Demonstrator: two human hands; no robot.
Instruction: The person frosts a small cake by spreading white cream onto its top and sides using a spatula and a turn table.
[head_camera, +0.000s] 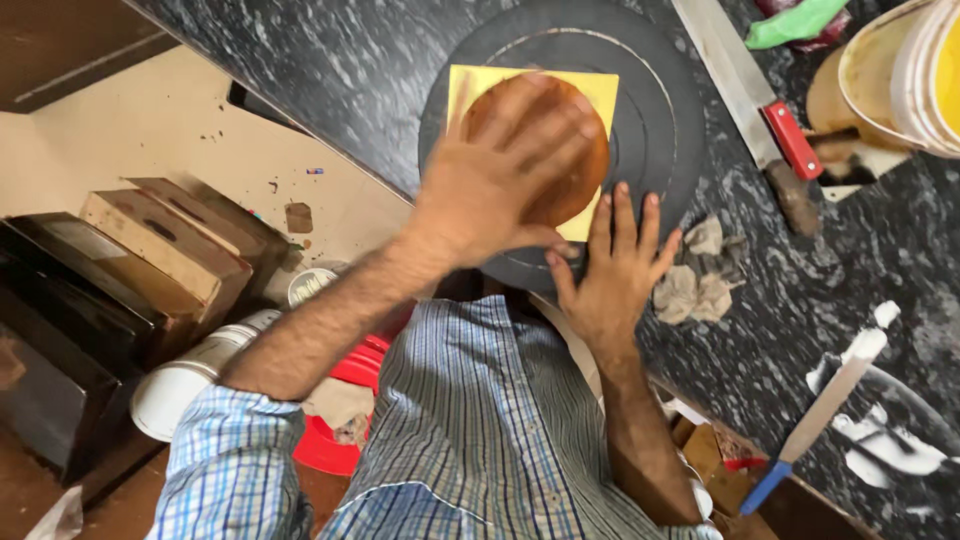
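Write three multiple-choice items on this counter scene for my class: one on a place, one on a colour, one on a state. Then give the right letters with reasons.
1. Where does the brown round cake lie?
A on a yellow square board
B on the floor
C in a bucket

2. What colour is the long knife handle?
A blue
B red
C white

3. How is the left hand placed?
A flat on the cake
B clenched in the air
C gripping the knife

Answers: 1 A, yellow corners show around it; 2 B, a red grip shows; 3 A, spread fingers cover the cake while the right hand presses the black turntable.
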